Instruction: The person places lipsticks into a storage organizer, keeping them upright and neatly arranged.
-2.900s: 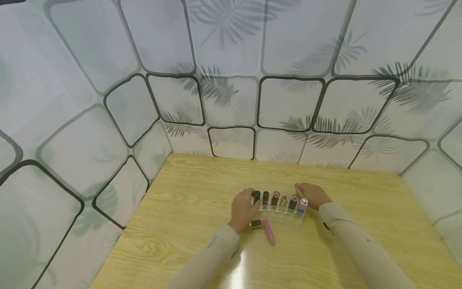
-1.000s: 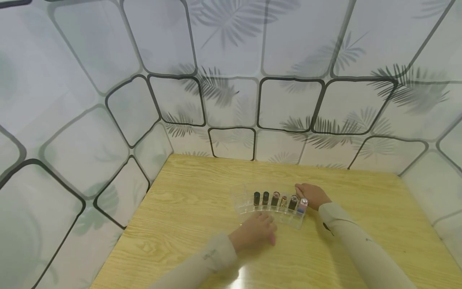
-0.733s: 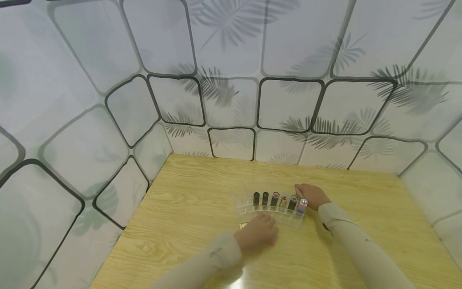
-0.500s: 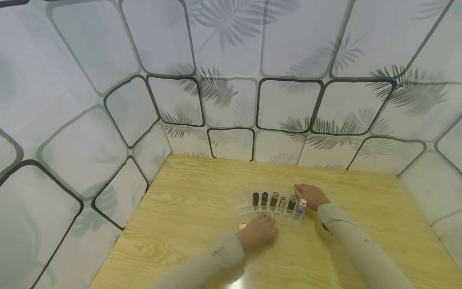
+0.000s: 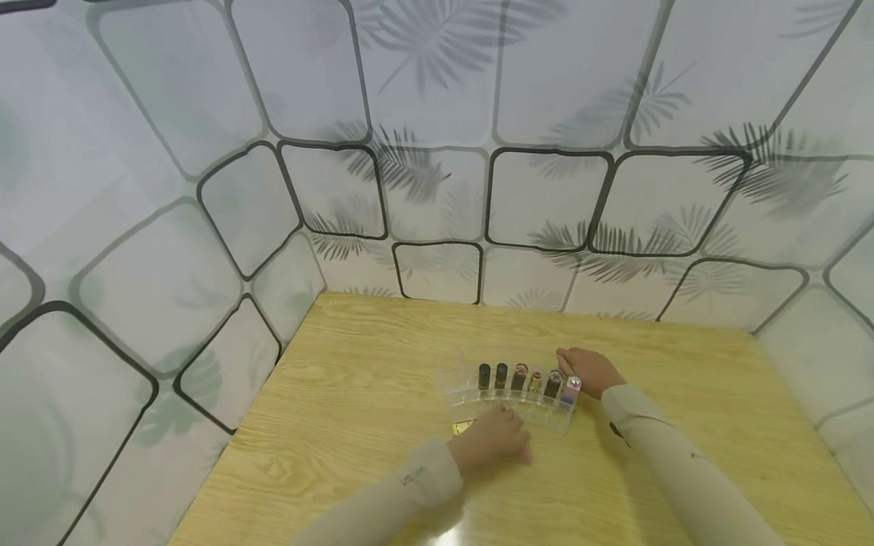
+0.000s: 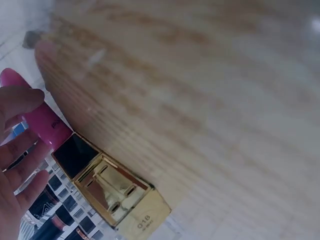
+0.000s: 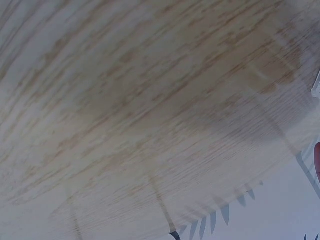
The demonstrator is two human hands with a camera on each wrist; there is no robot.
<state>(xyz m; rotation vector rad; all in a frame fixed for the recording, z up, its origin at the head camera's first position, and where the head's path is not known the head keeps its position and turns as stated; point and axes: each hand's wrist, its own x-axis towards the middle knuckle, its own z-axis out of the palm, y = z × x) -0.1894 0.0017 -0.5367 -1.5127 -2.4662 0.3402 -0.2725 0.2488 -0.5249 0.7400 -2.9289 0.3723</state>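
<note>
In the head view my left hand (image 5: 493, 436) is low over the table in front of a clear lipstick holder (image 5: 451, 387). The left wrist view shows its thumb laid over a pink lipstick tube (image 6: 47, 124), fingers on the other side. Beside that tube lies a gold case (image 6: 112, 192) with a black square end, marked 018. My right hand (image 5: 590, 369) grips the holder's back right end with curled fingers; only a bit of finger (image 7: 317, 159) enters the right wrist view. Standing in the holder are black lipsticks (image 5: 484, 377), a gold one (image 5: 536, 381) and a pink-and-blue one (image 5: 571, 390).
The wood-grain table (image 5: 328, 425) runs back to a pale curtain (image 5: 437, 189) with dark outlines and leaf prints. More curtain borders the left and right sides. Slots at the holder's left end and front row show no lipsticks.
My left hand has left the black lipstick at the holder's left and come down to the pink tube, whose end has shifted slightly right. My right hand stays in place.
</note>
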